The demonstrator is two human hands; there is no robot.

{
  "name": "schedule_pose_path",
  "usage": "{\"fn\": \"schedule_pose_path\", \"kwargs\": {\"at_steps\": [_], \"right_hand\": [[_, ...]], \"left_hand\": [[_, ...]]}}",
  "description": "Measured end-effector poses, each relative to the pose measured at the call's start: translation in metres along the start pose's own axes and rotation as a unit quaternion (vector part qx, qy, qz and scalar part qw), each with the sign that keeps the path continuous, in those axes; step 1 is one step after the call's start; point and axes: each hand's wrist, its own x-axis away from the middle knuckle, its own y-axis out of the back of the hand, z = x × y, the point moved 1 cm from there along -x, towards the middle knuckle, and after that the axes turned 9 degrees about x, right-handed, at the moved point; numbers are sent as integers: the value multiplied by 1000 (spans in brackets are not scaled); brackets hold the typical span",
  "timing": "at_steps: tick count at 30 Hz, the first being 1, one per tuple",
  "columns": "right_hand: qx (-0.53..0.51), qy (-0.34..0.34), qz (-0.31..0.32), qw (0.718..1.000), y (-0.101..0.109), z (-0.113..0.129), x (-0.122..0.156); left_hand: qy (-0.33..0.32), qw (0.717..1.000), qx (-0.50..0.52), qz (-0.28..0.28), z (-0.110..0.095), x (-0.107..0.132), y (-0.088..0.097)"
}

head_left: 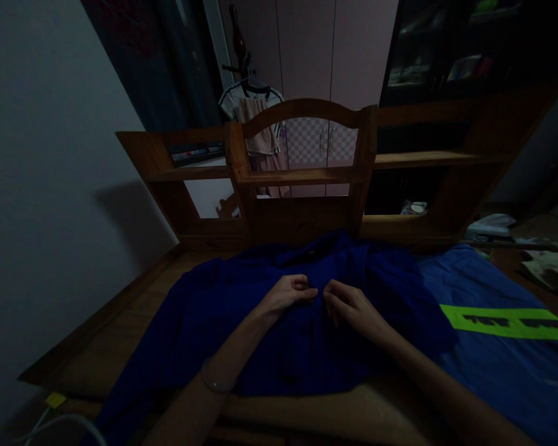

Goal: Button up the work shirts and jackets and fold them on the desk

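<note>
A dark blue long-sleeved shirt (270, 347) lies spread over the wooden surface, its collar towards the shelf and one sleeve trailing to the lower left. My left hand (292, 292) is at the middle of its front, fingers curled and thumb tip pinched on the cloth. Just to the right, my right hand (348, 303) is closed in a similar pinch at the shirt's front opening. A small gap separates the fingertips of both hands. Dim light hides any small piece between the fingers.
A wooden shelf unit (302, 179) stands behind the shirt. Blue fabric with a yellow-green stripe (506, 322) lies at the right. A white cable (69, 420) curves at the lower left. Beyond the shelf, clothes (258, 118) hang from a stand.
</note>
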Motion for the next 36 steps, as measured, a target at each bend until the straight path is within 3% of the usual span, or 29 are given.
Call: {"fn": "schedule_pose_path", "kwargs": {"at_steps": [10, 16, 25, 36], "right_hand": [[66, 22, 7, 998, 1, 10, 6], [80, 23, 13, 996, 3, 7, 4], [70, 5, 16, 997, 3, 2, 1], [70, 49, 51, 995, 9, 0, 0]], "left_hand": [[75, 996, 31, 33, -5, 7, 9], [68, 996, 51, -13, -6, 7, 6], [72, 995, 64, 20, -9, 10, 1], [78, 995, 64, 20, -6, 7, 4]]}}
